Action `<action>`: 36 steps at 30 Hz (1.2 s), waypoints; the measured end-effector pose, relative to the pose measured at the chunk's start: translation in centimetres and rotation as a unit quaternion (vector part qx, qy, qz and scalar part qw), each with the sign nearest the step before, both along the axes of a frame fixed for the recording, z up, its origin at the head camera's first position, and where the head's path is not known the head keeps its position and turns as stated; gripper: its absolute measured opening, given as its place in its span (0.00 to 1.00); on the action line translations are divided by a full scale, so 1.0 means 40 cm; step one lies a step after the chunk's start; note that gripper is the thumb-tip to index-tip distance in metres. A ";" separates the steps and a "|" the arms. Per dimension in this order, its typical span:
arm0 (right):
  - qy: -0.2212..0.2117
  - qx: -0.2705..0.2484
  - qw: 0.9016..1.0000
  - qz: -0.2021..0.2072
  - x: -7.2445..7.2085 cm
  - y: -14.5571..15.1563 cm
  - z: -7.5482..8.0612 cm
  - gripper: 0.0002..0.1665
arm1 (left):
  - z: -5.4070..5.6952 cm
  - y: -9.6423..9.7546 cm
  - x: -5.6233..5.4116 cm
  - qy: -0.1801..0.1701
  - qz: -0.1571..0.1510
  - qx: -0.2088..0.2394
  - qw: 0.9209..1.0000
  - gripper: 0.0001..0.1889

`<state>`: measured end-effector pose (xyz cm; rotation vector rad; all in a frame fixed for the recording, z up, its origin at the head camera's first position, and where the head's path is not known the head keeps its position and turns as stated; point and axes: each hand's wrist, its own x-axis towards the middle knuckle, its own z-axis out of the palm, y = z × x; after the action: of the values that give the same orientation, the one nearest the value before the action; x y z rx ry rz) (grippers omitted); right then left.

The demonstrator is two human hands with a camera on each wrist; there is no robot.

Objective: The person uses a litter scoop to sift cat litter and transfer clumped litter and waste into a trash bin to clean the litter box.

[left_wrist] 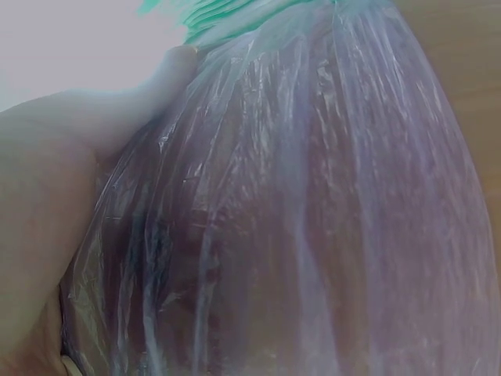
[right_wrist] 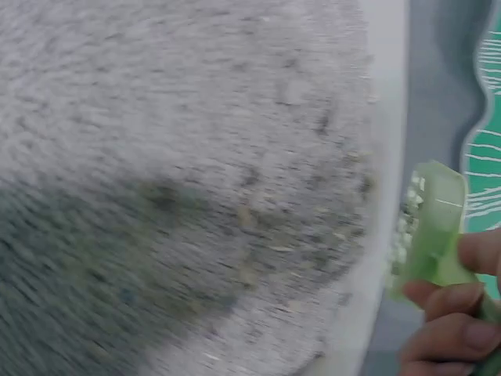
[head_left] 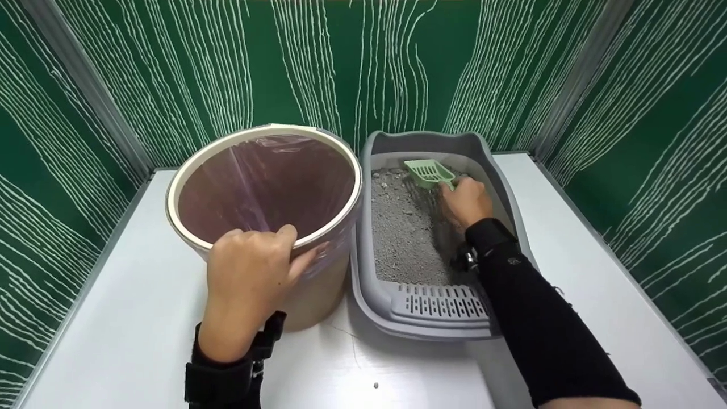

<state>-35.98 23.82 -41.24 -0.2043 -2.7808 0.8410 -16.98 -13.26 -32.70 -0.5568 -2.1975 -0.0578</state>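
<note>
My right hand (head_left: 468, 201) grips the handle of a green slotted litter scoop (head_left: 430, 180), held over the far part of a grey litter box (head_left: 369, 267). Grey litter (head_left: 397, 233) fills the box, with a few lumps towards the back. In the right wrist view, the scoop (right_wrist: 445, 204) appears edge-on, fingers and thumb closed round its handle. On the left, my left hand (head_left: 247, 278) grips the near rim of a round trash bin (head_left: 172, 199), its thumb on the outer side. A thin translucent purple liner (left_wrist: 305, 219) covers the bin and hangs in folds outside.
The bin and the litter box stand side by side on a white table (head_left: 113, 318). A perforated step (head_left: 443, 304) forms the near end of the box. One small grey crumb (head_left: 376, 385) lies near the front. Green walls with white lines (head_left: 392, 62) enclose the table.
</note>
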 end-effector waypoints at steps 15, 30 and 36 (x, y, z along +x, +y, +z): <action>-0.154 -0.005 0.981 0.117 0.035 0.038 0.334 0.29 | 0.001 0.004 0.000 -0.001 0.006 0.002 1.000 0.32; -0.020 0.044 0.969 0.241 0.200 -0.268 0.523 0.21 | 0.004 0.006 0.006 -0.017 0.003 0.010 1.000 0.32; 0.072 0.126 0.943 0.300 0.254 -0.343 0.501 0.21 | 0.003 0.005 0.003 0.007 -0.005 0.013 1.000 0.32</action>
<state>-25.84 10.10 -21.18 0.7500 -2.7910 0.5615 -16.87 -13.06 -32.58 -0.5523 -2.1767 -0.0886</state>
